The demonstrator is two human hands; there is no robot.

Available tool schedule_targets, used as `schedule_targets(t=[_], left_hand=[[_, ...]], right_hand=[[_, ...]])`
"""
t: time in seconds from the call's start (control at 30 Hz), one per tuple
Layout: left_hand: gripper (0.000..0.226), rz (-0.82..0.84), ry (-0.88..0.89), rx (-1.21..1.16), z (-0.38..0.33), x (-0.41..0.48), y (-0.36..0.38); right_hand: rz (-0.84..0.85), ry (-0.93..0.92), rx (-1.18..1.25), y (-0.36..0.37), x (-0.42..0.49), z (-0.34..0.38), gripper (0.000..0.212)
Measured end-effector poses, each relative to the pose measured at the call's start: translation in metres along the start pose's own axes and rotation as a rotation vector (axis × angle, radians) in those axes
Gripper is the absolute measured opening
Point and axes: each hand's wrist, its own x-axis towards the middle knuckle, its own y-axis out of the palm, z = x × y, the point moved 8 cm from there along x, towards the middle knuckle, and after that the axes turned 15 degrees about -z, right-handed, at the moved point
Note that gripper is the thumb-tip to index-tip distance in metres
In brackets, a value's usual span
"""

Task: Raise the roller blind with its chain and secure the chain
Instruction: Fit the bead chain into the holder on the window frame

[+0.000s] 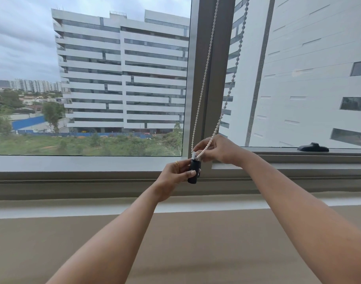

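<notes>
A white bead chain (204,76) hangs in two strands in front of the grey window post (218,83); the blind itself is out of view above. Both strands meet at a black chain holder (194,171) at the foot of the post. My left hand (176,175), with a ring on one finger, grips the black holder from the left. Just above and to the right, my right hand (220,150) pinches the chain where it enters the holder's white top.
A wide beige sill (175,238) stretches below the window frame. A black window handle (313,148) lies on the lower frame at the right. Through the glass stand white office buildings and green ground.
</notes>
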Motion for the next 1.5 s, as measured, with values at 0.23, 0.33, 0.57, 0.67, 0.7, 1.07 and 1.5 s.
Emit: schedule_targets(t=[0.23,0.33,0.57,0.67,0.7,1.07,1.5], left_hand=[[0.039,-0.015,-0.005,-0.021,0.000,0.005,-0.004],[0.039,-0.021,-0.006,-0.018,-0.001,0.006,-0.005],[0.038,-0.022,0.004,0.004,-0.002,0.006,-0.004],[0.040,-0.027,0.003,0.015,-0.003,0.005,-0.005],[0.041,-0.027,0.005,0.022,-0.003,0.005,-0.005],[0.044,-0.035,0.017,0.041,-0.008,0.006,-0.005],[0.041,-0.042,0.010,0.032,-0.010,0.005,-0.005]], right_hand=[[-0.076,-0.073,-0.069,-0.008,0.002,0.006,0.012],[-0.064,-0.055,-0.042,-0.006,0.001,0.002,0.012],[-0.102,-0.038,0.019,-0.003,-0.001,-0.003,0.011],[-0.119,-0.045,0.035,-0.003,-0.002,-0.002,0.011],[-0.127,-0.046,0.040,-0.003,-0.002,-0.002,0.010],[-0.214,-0.029,0.100,-0.008,0.000,-0.008,0.005],[-0.188,-0.027,0.168,-0.001,0.000,-0.008,0.012]])
